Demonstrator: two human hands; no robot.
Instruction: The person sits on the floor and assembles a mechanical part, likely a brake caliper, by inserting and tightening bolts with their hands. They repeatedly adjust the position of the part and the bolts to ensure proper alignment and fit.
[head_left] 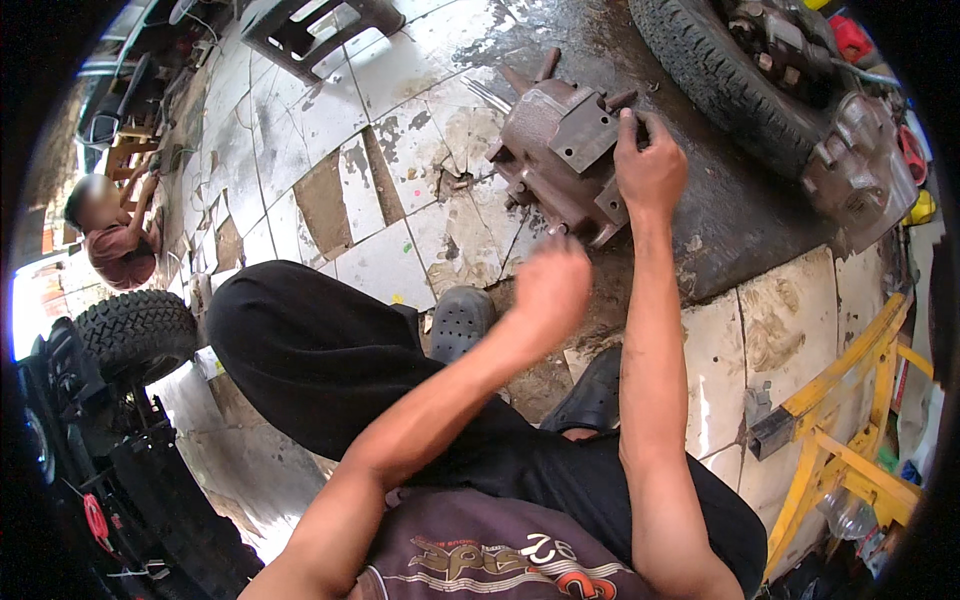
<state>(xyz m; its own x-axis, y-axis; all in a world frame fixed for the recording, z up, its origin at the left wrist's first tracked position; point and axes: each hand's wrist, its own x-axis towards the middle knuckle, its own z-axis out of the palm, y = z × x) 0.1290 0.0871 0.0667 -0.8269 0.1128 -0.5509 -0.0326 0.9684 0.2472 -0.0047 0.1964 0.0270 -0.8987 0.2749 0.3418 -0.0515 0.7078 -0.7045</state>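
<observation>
Right hand (650,170) curled over the top right edge of the rusty brown cast-metal gearbox housing (560,160), fingertips (630,118) pressed against its upper corner beside a short stud, thumb tucked at the side, knuckles bent in a closed grip on the metal. Left hand (552,290) blurred, drawn into a loose fist just below the housing's lower edge, near a small pale bolt end; impossible to tell whether anything was pinched inside it, or whether it touched the casting. Housing itself sat on the floor, tilted, with a flat grey square plate on its upper face and several studs poking out toward the top, straddling the border between the dark oil-stained patch of ground (740,220) and the cracked, dirty white floor tiles (400,150). Just below the hands, two dark grey perforated rubber clogs (458,320), one at each side of the left forearm, and black trousers (320,360) on a folded knee. Farther right, a large black rubber tyre (710,80) with greasy machinery inside it, and a yellow-painted steel frame (850,440) at the lower right. Far left, a knobby black tyre (135,335) and another person (115,240) in a red shirt crouched well apart. Top centre, a dark plastic stool (320,30).
</observation>
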